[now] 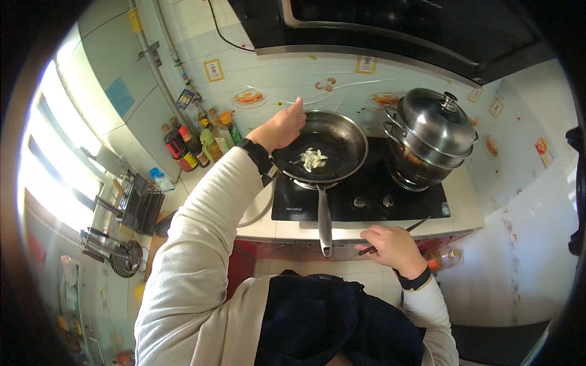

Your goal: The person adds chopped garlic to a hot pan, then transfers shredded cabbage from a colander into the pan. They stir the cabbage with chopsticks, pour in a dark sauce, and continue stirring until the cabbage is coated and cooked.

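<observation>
My left hand [283, 126] hovers above the left rim of a frying pan [345, 160], seemingly holding nothing; its fingers are partly hidden. Chopped pale pieces [313, 159], perhaps garlic, lie in a small heap on the dark pan bottom. The pan sits on the left burner of a black glass gas stove [366, 183]. Its metal handle [324, 219] points towards me, past the counter edge, with neither hand on it. Just right of that handle, my right hand [389, 244] grips dark chopsticks [419, 223], held roughly level in front of the counter.
A lidded steel steamer pot [432, 132] occupies the right burner. Sauce and oil bottles [210, 144] stand at the back left. Below my left sleeve lies a round lid [263, 206]. A knife rack [142, 203] is farther left; a range hood [389, 41] hangs above.
</observation>
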`<state>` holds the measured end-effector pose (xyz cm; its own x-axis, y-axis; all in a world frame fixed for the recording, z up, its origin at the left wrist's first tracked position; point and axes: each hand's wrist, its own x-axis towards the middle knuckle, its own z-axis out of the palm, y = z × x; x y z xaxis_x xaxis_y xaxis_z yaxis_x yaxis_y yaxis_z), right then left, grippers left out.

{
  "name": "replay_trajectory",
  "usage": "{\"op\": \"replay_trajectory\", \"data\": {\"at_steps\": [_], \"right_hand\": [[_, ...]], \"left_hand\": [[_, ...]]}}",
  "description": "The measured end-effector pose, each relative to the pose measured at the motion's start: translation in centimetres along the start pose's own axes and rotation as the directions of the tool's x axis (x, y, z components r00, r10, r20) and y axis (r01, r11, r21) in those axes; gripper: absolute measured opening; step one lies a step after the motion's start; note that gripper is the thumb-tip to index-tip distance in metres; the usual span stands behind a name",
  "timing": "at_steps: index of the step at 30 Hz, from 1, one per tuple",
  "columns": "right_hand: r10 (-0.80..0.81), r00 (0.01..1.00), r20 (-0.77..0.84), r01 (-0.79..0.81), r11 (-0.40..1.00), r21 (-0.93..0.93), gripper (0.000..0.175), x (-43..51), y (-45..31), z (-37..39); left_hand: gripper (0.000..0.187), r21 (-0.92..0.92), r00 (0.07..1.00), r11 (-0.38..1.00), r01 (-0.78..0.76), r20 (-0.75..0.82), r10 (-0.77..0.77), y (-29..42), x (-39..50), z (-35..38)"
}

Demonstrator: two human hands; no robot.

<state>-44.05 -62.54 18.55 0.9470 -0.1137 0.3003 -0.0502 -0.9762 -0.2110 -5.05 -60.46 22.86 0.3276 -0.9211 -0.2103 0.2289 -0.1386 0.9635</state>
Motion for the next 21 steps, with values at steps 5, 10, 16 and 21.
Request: {"op": "replay_trajectory", "data": {"at_steps": [5,10,16,21], "right_hand": [[-0.050,0.998,-0.029,0.051,0.998,0.036,0.021,-1.8,1.7,0.1],[-0.094,0.996,-0.013,0.094,0.990,0.102,0.022,-4.3,3.6,1.4],[-0.166,0.986,0.018,0.158,0.963,0.219,0.018,-5.5,2.1,5.0],[-0.322,0.946,0.027,0.302,0.911,0.279,0.011,-4.5,-4.2,7.8]], "left_hand": [[0.080,-0.127,0.953,0.974,-0.188,-0.262,0.150,0.8,-5.1,-0.7],[0.068,-0.103,0.840,0.968,-0.227,-0.525,0.141,-2.5,-12.7,-3.9],[0.055,-0.070,0.725,0.995,-0.071,-0.689,0.003,-8.8,-24.5,-6.8],[0.047,-0.032,0.641,0.997,-0.070,-0.768,0.020,-13.6,-35.7,-7.1]]}}
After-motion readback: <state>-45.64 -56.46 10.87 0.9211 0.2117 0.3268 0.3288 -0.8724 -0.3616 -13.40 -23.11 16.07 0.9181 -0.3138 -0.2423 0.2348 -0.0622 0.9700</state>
